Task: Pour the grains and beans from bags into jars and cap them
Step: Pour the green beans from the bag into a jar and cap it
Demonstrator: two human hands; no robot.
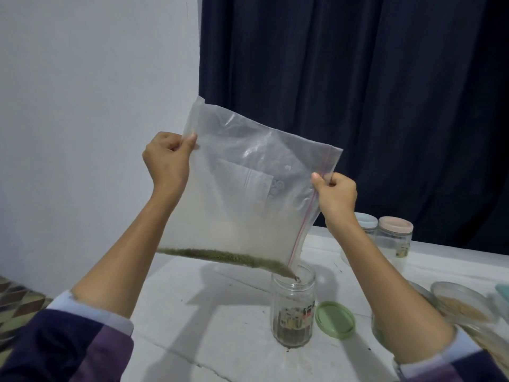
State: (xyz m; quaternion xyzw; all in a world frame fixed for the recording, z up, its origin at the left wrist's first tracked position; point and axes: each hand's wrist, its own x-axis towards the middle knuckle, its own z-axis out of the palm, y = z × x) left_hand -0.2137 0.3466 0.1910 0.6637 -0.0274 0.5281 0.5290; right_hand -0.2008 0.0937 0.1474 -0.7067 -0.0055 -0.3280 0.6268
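Note:
A large clear zip bag [242, 194] hangs tilted above the table, held up by both hands. My left hand [168, 158] pinches its upper left corner, and my right hand [334, 195] pinches the red zip edge on the right. A thin line of green beans [225, 256] lies along the bag's lower edge and streams from the bottom right corner into an open glass jar [293, 307]. That jar stands upright, its bottom part filled with green beans. Its green lid [335, 319] lies flat on the table just to the right.
Two capped jars stand at the back right, one with a white lid [366, 220] and one with a pink lid [395, 226]. Open jars of pale grain [462, 304] crowd the right edge behind my right forearm. The white table [209, 326] ends at the left above patterned floor.

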